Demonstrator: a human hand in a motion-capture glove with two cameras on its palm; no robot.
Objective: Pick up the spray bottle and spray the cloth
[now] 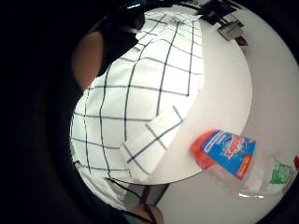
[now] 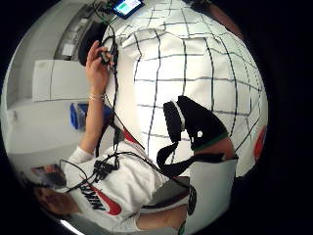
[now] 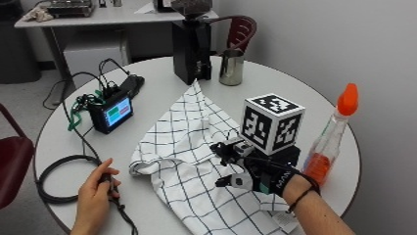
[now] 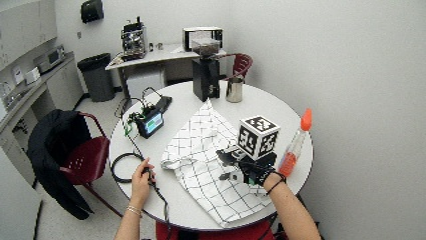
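Note:
A white cloth (image 3: 189, 147) with a dark grid lies spread across the middle of the round white table (image 3: 280, 88). The spray bottle (image 3: 329, 142), clear with orange liquid and an orange nozzle, stands upright near the table's right edge. My gloved right hand (image 3: 257, 171) hovers over the cloth's right part, a short way left of the bottle and not touching it. Its fingers look relaxed and hold nothing. The little finger side palm view shows the cloth (image 1: 140, 93) below and the bottle's blue label (image 1: 229, 156) beside it.
A black grinder (image 3: 192, 49) and a metal cup (image 3: 230, 68) stand at the table's back. A small screen device (image 3: 112, 111) sits at the left with cables. The bare left hand (image 3: 94, 193) holds a cable at the front left. A red chair (image 3: 13, 161) stands beside the table.

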